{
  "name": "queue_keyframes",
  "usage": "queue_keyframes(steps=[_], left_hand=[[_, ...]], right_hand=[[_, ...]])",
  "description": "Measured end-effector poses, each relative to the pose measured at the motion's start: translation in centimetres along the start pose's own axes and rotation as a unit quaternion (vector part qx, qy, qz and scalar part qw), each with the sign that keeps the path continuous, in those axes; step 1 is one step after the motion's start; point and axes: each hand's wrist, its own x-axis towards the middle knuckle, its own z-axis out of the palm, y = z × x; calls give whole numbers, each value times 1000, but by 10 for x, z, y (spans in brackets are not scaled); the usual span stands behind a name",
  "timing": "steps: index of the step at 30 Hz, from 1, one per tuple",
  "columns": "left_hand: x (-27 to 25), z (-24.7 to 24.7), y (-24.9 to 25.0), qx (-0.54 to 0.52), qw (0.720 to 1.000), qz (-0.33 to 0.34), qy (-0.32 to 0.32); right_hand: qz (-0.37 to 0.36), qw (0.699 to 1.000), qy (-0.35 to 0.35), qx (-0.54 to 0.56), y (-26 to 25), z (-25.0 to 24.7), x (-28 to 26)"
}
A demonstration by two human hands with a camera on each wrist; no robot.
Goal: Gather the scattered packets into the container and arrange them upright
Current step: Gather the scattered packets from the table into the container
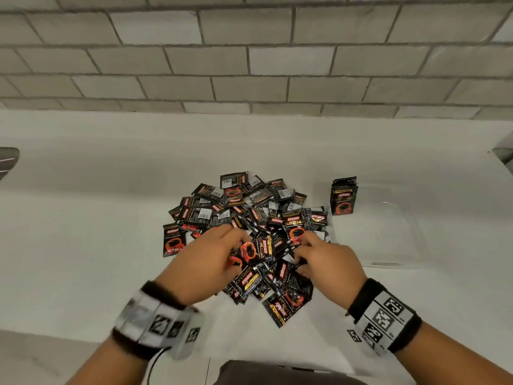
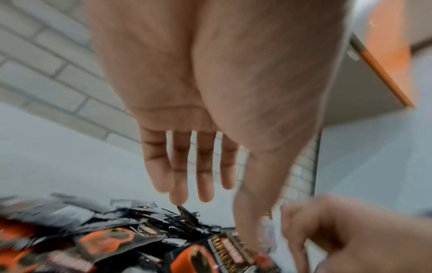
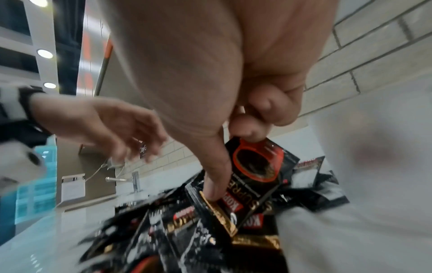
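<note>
A heap of black and red coffee packets [image 1: 249,218] lies on the white counter [image 1: 97,232]. To its right stands a clear plastic container [image 1: 388,237], with a small stack of packets [image 1: 343,198] upright at its far left corner. My left hand [image 1: 236,254] hovers over the near left of the heap, its fingers [image 2: 180,175] straight and spread, holding nothing. My right hand [image 1: 301,252] is at the heap's near right. In the right wrist view its thumb [image 3: 215,181] and curled fingers pinch one packet [image 3: 257,166] lifted off the heap.
A grey tiled wall [image 1: 249,59] runs along the back of the counter. A dark object [image 1: 8,159] sits at the left edge and a grey one [image 1: 503,154] at the right edge. A tap [image 3: 134,182] stands far left.
</note>
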Motion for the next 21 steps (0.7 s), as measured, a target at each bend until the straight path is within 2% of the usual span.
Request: queue_keyframes(steps=[4,7,9,11,15,18,21], left_hand=[[38,37,6,88,991,17,-100],[45,50,0,117,990,3,-84],[48,51,-2,109,991,-5,-71],[50,50,-4,84,994,-2,-71],[48,40,-4,34,996,-6,-77],[38,20,-6,-43,999,-15,-23],[19,-4,-16,-111,993,-17,19]], right_hand=[[5,992,69,108,5,-26,-10],[21,966,110,234,8,-46,-19],[20,953,116,279,7,-51,-21],[13,963,69,259,5,-45,-19],[13,979,-94,182,4,-11,-9],[23,987,-110,115,6,10,-6],[1,983,-112,143,7,14,-8]])
